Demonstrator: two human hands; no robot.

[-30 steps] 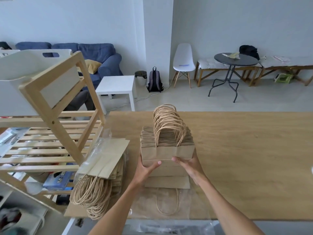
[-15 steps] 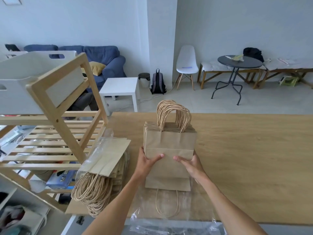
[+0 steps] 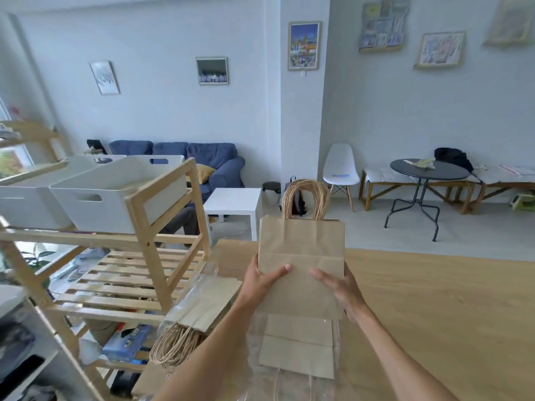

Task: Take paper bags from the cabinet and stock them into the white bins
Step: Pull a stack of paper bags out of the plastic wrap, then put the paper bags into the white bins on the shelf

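Observation:
I hold a stack of brown paper bags (image 3: 301, 244) upright above the wooden table (image 3: 434, 308), their twine handles pointing up. My left hand (image 3: 260, 280) grips the stack's left side and my right hand (image 3: 338, 287) grips its right side. One flat paper bag (image 3: 298, 345) lies on clear plastic wrap on the table below the stack. A second bundle of bags in plastic (image 3: 199, 316) lies at the table's left edge, handles hanging toward me. Two white bins (image 3: 110, 198) sit on the top level of the wooden rack to my left.
The wooden slatted rack (image 3: 139, 273) stands close against the table's left side. Beyond the table are a white side table (image 3: 234, 202), a blue sofa (image 3: 202, 160), a white chair (image 3: 340, 169) and a round dark table (image 3: 428, 172).
Both hands lifted the stack of bags off the table and stood it upright. My view tilted up, bringing the white bins and the wall pictures into sight.

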